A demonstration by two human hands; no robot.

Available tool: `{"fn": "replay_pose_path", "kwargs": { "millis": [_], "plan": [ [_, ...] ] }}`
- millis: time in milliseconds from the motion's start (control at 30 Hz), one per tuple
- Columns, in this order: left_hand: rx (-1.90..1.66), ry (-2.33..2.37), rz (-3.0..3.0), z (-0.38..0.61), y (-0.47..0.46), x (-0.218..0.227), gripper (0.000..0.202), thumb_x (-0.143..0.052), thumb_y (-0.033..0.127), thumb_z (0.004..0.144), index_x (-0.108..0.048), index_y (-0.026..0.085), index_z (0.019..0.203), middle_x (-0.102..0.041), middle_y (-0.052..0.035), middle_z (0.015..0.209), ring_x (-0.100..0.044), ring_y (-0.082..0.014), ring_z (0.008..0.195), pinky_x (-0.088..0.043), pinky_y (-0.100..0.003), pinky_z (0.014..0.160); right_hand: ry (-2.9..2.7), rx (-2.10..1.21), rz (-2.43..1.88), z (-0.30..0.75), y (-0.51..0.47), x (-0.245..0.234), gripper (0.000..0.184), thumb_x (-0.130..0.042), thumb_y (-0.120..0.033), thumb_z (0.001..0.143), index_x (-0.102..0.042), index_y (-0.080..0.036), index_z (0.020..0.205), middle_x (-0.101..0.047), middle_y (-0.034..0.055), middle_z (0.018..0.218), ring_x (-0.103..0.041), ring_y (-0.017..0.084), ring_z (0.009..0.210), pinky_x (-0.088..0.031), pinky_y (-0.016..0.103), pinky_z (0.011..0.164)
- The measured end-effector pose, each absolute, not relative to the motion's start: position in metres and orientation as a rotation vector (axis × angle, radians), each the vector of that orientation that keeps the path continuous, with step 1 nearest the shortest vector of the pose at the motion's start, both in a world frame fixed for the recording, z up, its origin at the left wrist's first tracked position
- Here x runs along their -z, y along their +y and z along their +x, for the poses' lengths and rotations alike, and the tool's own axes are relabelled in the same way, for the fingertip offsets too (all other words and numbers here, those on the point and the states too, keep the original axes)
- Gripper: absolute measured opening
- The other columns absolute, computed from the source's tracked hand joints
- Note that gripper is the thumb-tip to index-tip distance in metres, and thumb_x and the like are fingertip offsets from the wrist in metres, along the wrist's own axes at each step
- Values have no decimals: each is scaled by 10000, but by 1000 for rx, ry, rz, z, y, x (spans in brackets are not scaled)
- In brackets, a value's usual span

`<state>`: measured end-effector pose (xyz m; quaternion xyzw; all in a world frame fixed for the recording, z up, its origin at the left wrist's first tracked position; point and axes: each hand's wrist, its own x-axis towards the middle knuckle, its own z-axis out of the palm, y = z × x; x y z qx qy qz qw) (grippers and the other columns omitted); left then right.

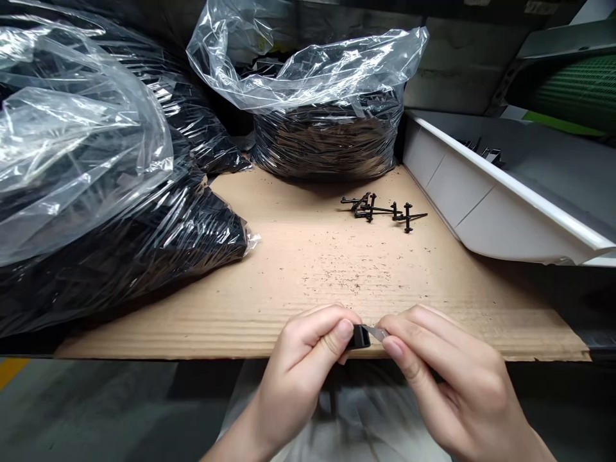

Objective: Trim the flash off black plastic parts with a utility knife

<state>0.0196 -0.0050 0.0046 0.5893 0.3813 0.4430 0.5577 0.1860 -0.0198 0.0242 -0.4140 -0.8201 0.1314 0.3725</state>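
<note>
Near the front edge of the cardboard sheet (pixel 289 282), my left hand (pixel 305 366) pinches a small black plastic part (pixel 359 337) with a squarish open end facing right. My right hand (pixel 447 372) grips a thin metal blade (pixel 376 332) between thumb and fingers. The blade's pointed tip meets the upper edge of the black part. Most of the blade, and any handle, is hidden inside my right fingers. Tiny black shavings (pixel 356 276) lie scattered on the cardboard just beyond my hands.
Several black branched plastic pieces (pixel 370 208) lie farther back. Clear bags of black parts stand at the left (pixel 120 212) and at the back (pixel 327 135). On the right, a light grey tray (pixel 452 170) holds a few dark parts. A green roll (pixel 568 90) sits behind it.
</note>
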Motion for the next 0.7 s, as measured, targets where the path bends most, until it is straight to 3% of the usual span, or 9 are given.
{"fn": "replay_pose_path", "kwargs": {
  "millis": [100,367,700],
  "plan": [
    [-1045,885,1373,21,-4,-5,263,-433,281,894,-552,165,690,-429,33,601,-405,-83,568,-322,-198,537,-2105,-343,-1035,185,-24,-24,137,-473,-48,814,-580,-131,834,-546,52,667,-499,154,602,-386,282,525],
    [-1052,877,1417,18,-6,-1,253,-429,284,897,-562,175,711,-435,31,608,-416,-86,578,-328,-199,544,-2101,-377,-1069,184,-21,-25,147,-456,-56,826,-541,-142,743,-534,44,653,-494,143,601,-381,272,536],
    [-1097,904,1624,20,-7,-5,217,-430,185,893,-561,177,720,-447,33,614,-440,-85,579,-340,-194,551,-2074,-275,-1243,193,-15,-19,153,-451,-107,848,-562,-155,753,-522,19,632,-479,133,579,-363,267,533]
  ]
}}
